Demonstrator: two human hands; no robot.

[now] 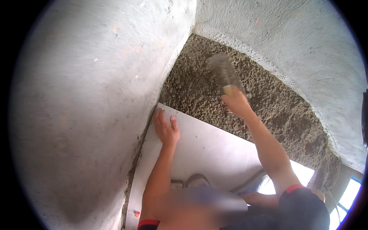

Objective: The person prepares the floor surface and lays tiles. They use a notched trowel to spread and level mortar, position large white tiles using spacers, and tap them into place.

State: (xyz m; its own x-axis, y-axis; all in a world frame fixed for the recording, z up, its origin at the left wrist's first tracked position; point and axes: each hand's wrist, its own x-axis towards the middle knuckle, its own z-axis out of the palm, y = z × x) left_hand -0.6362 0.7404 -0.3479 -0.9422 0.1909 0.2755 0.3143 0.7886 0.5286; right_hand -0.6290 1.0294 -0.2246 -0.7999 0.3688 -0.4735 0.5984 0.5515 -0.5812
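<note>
My right hand [237, 102] is closed round the light handle of a trowel [222, 68]. Its grey blade, slightly blurred, points away from me over a bed of rough, crumbly mortar [189, 86]. Below that bed lies a large, glossy white tile [207, 143], its far edge bordering the mortar. My left hand [167, 128] is on the tile near its far left corner, beside the wall. Its fingers are stretched out and the thumb stands apart; it holds nothing.
A rough grey plaster wall [88, 96] rises on the left, with a narrow gap along the tile. Another plastered wall [291, 38] stands beyond the mortar. Shoes [197, 180] show on the tile close to me. A bright window [349, 197] is at the lower right.
</note>
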